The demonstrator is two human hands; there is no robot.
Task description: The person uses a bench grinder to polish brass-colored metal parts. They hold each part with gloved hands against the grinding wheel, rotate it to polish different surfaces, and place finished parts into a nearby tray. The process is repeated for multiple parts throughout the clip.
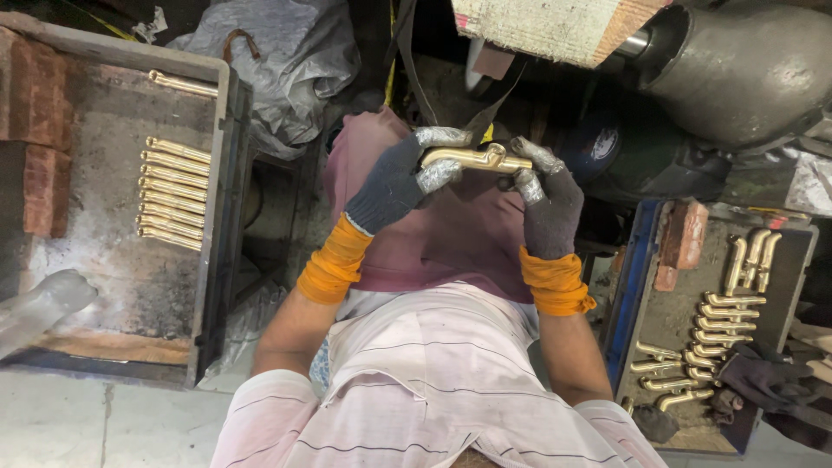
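Brass spout [475, 159], a curved golden casting, is held level between both gloved hands at about 12 o'clock of the view, above the lap covered by a pinkish cloth [451, 234]. The left hand [394, 184] has its grip pinched on the left end of the piece, with taped fingertips [438, 173] wrapped under and over it; the right hand [548, 204] closes its grip on the right end in the same way. To do this step well, I judge that both hands should keep a firm, even pinch near the two ends, so the middle of the piece stays free and does not turn; the wrists should stay low and close to the body, and the taped tips must stay between the metal and the skin. The grey machine housing [737, 69] at 1 o'clock is near, so loose cloth should be kept away from it. Now the count: one piece in the hands. In the left tray [221, 225], at 9 o'clock, about eight golden pieces [173, 192] lie in a neat row, and one more [182, 83] lies apart near the top edge. In the right tray [626, 295], at 4 o'clock, I count about thirteen pieces [715, 334], three standing near the top and the others stacked lower; some overlap, so this number is not sure. One spare dark glove [763, 373] lies on that tray. Two orange cuffs, two gloves worn.
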